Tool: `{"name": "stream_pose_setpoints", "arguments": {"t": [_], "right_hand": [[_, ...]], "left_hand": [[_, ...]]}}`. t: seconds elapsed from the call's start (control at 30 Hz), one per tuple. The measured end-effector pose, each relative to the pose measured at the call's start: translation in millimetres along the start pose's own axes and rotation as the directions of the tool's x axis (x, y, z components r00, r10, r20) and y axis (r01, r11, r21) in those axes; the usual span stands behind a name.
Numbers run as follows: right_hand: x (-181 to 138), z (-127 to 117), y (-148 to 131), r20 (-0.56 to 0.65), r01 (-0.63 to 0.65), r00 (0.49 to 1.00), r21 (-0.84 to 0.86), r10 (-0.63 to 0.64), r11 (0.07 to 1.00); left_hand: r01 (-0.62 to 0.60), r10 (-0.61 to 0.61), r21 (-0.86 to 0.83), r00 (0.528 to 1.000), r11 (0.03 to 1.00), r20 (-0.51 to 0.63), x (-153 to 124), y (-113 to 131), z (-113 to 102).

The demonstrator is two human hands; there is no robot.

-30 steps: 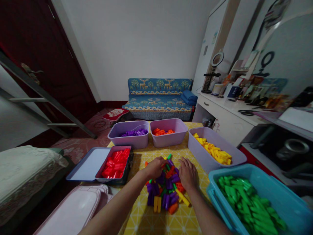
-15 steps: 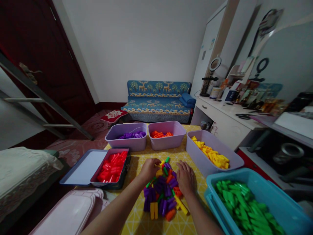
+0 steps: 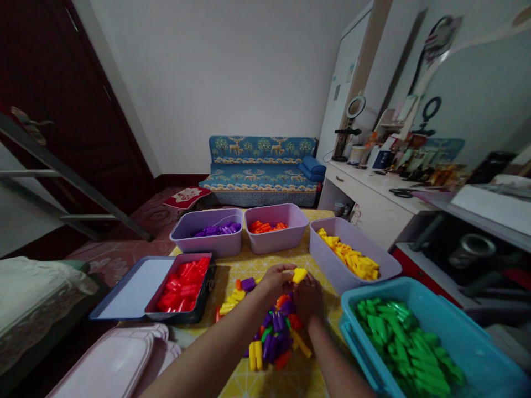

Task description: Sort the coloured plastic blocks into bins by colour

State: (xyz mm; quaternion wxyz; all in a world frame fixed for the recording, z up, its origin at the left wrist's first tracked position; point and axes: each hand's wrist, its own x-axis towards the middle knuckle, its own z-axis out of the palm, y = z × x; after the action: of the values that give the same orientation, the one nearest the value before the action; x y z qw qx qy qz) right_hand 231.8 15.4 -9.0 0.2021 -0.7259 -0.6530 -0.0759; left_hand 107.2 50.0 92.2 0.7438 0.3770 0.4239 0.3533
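Note:
Over the loose heap of mixed-colour plastic building blocks (image 3: pixel 277 323), my two hands meet. A yellow block (image 3: pixel 299 275) sits between them, in the fingers of my left hand (image 3: pixel 277 281). My right hand (image 3: pixel 307 298) is curled against the same block from the right; its fingertips are partly hidden. The heap beneath holds purple, orange, green and yellow pieces. More yellow blocks (image 3: pixel 233 301) and a purple block (image 3: pixel 248 284) lie left of my left forearm.
Lilac tubs hold purple (image 3: pixel 218 229), orange (image 3: pixel 267 226) and yellow blocks (image 3: pixel 350 257). Red blocks (image 3: pixel 185 284) fill an open lidded case at left. A teal bin (image 3: pixel 346 309) of green blocks stands at right. Pale pink lids (image 3: pixel 108 359) lie at front left.
My left hand has moved right to meet my right hand, and a yellow block now shows between them. The view has turned slightly right.

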Motion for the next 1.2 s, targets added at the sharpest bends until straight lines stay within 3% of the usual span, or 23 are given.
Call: {"name": "stream_pose_setpoints", "arguments": {"t": [0.07, 0.2, 0.27, 0.33, 0.4, 0.47, 0.53, 0.6, 0.67, 0.77, 0.83, 0.9, 1.0, 1.13, 1.2], "right_hand": [[0.9, -3.4, -2.4, 0.004, 0.003, 1.000, -0.003, -0.003, 1.000], [0.1, -17.8, -5.3, 0.013, 0.000, 1.000, 0.017, 0.000, 1.000], [-0.7, -22.6, -5.0, 0.010, 0.003, 1.000, 0.017, -0.003, 1.000], [-1.1, -22.9, -3.9, 0.006, 0.011, 1.000, 0.021, -0.011, 1.000], [-1.2, -19.4, -2.7, -0.005, 0.020, 1.000, 0.038, -0.020, 0.999], [-1.4, -14.9, -2.0, -0.028, 0.027, 0.999, 0.054, -0.026, 0.998], [-1.9, -11.8, -2.1, -0.039, 0.022, 0.999, 0.069, -0.020, 0.997], [-2.4, -11.1, -2.6, -0.029, 0.010, 1.000, 0.080, -0.008, 0.997], [-2.6, -12.1, -3.2, -0.012, 0.001, 1.000, 0.085, 0.000, 0.996], [-2.5, -13.5, -3.4, 0.008, 0.003, 1.000, 0.072, -0.004, 0.997], [-2.5, -13.5, -3.3, 0.016, 0.003, 1.000, 0.062, -0.004, 0.998], [-2.7, -12.9, -3.2, 0.019, 0.002, 1.000, 0.053, -0.003, 0.999], [-2.9, -11.0, -2.6, 0.018, -0.001, 1.000, 0.045, 0.000, 0.999], [-2.3, -7.1, 0.1, 0.006, 0.017, 1.000, 0.043, -0.017, 0.999], [-1.8, -5.2, 1.7, 0.000, 0.033, 0.999, 0.048, -0.033, 0.998]], "left_hand": [[0.029, -0.026, -0.114, 0.999, 0.993, 0.031, 7.6, 6.8, 24.2], [-0.015, 0.029, -0.170, 0.997, 0.985, 0.078, 24.2, 31.5, 78.4], [-0.126, 0.162, -0.215, 0.973, 0.969, 0.162, 28.2, 45.3, 98.1], [-0.277, 0.314, -0.184, 0.924, 0.943, 0.221, 26.4, 52.9, 103.1], [-0.431, 0.430, -0.041, 0.882, 0.902, 0.195, 18.1, 49.3, 89.1], [-0.544, 0.539, 0.194, 0.838, 0.816, 0.083, 3.5, 33.3, 57.5], [-0.559, 0.669, 0.499, 0.741, 0.662, -0.058, -16.4, 7.8, 15.0], [-0.495, 0.777, 0.709, 0.618, 0.502, -0.119, -39.8, -21.8, -28.7], [-0.354, 0.834, 0.845, 0.522, 0.401, -0.177, -63.0, -51.0, -65.1], [-0.108, 0.851, 0.923, 0.439, 0.369, -0.289, -87.8, -87.5, -97.8], [-0.006, 0.827, 0.922, 0.445, 0.387, -0.344, -93.6, -104.7, -106.7], [0.019, 0.808, 0.916, 0.464, 0.401, -0.363, -90.3, -115.0, -109.7], [-0.096, 0.797, 0.899, 0.509, 0.427, -0.325, -73.7, -116.1, -111.1], [-0.273, 0.746, 0.826, 0.621, 0.493, -0.240, -48.8, -98.6, -116.7], [-0.306, 0.733, 0.802, 0.642, 0.513, -0.224, -41.1, -90.0, -120.7]]}}
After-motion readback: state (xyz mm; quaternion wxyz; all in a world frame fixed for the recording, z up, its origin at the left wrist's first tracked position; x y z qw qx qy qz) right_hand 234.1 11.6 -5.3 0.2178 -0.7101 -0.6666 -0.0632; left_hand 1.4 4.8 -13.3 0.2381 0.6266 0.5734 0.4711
